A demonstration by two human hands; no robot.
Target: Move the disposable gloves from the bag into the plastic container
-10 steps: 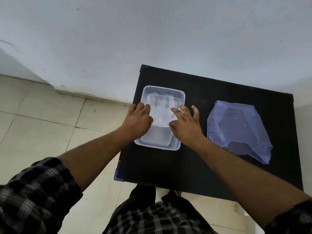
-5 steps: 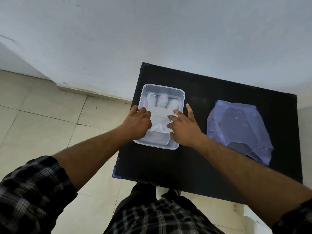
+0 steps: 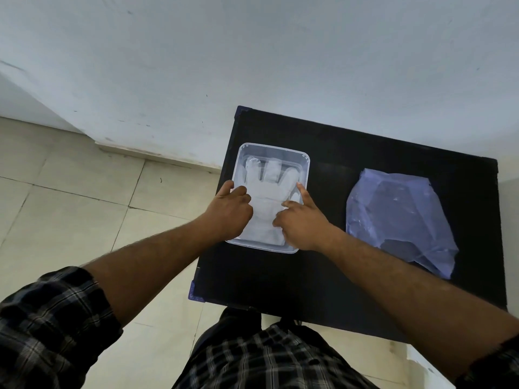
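Note:
A clear plastic container [image 3: 273, 148] sits on the left part of a black table [image 3: 337, 276]. Translucent white disposable gloves [image 3: 266, 189] lie flat inside it, fingers pointing away from me. My left hand [image 3: 229, 213] rests on the gloves' left side with its fingers curled against them. On their right side my right hand [image 3: 302, 220] presses down, index finger stretched along the container's right wall. A pale blue plastic bag [image 3: 398, 217] lies crumpled and flat to the right, apart from both hands.
The table stands against a white wall [image 3: 252, 66]. Beige tiled floor [image 3: 70, 206] lies to the left, beyond the table's left edge. My checked sleeves and clothing fill the bottom of the view.
Both hands have slid back toward me along the gloves, uncovering the glove fingers. My right hand's fingers have drawn in, leaving the index finger extended.

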